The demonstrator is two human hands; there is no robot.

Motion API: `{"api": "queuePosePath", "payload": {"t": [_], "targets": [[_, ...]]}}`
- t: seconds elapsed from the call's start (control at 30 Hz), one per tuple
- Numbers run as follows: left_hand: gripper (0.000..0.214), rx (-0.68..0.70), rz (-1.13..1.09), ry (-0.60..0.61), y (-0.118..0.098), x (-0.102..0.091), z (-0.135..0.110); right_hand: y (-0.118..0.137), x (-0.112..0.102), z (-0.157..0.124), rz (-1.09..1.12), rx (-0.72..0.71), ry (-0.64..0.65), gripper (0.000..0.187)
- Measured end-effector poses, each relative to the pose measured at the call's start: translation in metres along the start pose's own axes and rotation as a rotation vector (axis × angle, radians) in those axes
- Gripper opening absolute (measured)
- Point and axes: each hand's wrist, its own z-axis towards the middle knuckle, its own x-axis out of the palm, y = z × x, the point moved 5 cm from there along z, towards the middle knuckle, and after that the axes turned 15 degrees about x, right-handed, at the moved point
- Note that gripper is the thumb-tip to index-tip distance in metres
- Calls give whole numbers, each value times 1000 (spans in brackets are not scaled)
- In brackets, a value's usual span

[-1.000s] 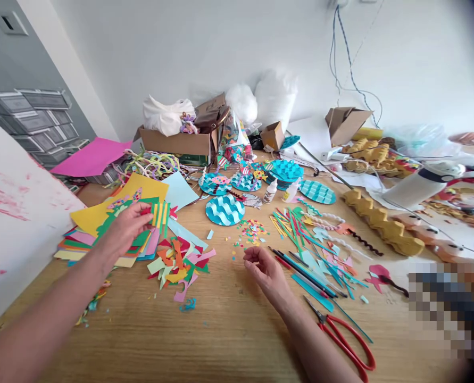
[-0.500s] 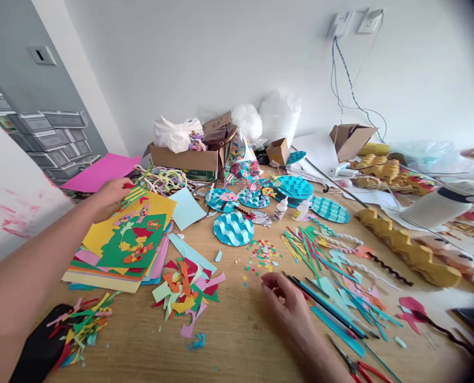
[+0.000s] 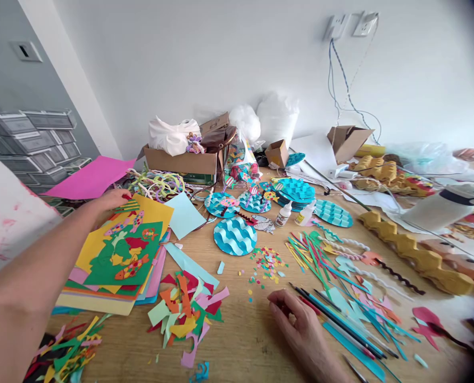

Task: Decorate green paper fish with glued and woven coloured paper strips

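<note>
L hand [image 3: 115, 200] partly hiding striped paper [image 3: 129, 206], scissors [image 3: 355, 368] cut off at btm, bottle [image 3: 283, 214] txt illegible

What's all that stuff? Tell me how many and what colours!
Striped piece: one, green and yellow, left
Paper stack: many sheets, mixed, left
Scraps: many, mixed, front
Wavy discs: several, blue, middle
Small bottles: two, white, middle
Strips: many, mixed, right
Pencils: several, mostly dark, right
Egg-carton pieces: several, yellow, right
Flask: one, white, far right
Boxes: several, brown, back
Large sheet: one, pink, back left
Left hand: one, bare, at the striped piece
Right hand: one, bare, beside the pencils
</note>
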Motion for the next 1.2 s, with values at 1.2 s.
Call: {"api": "queuePosePath", "payload": {"t": [1.2], "targets": [[24, 448, -220, 114, -219, 26, -116, 13, -6, -9, -29, -111, -213, 23]]}}
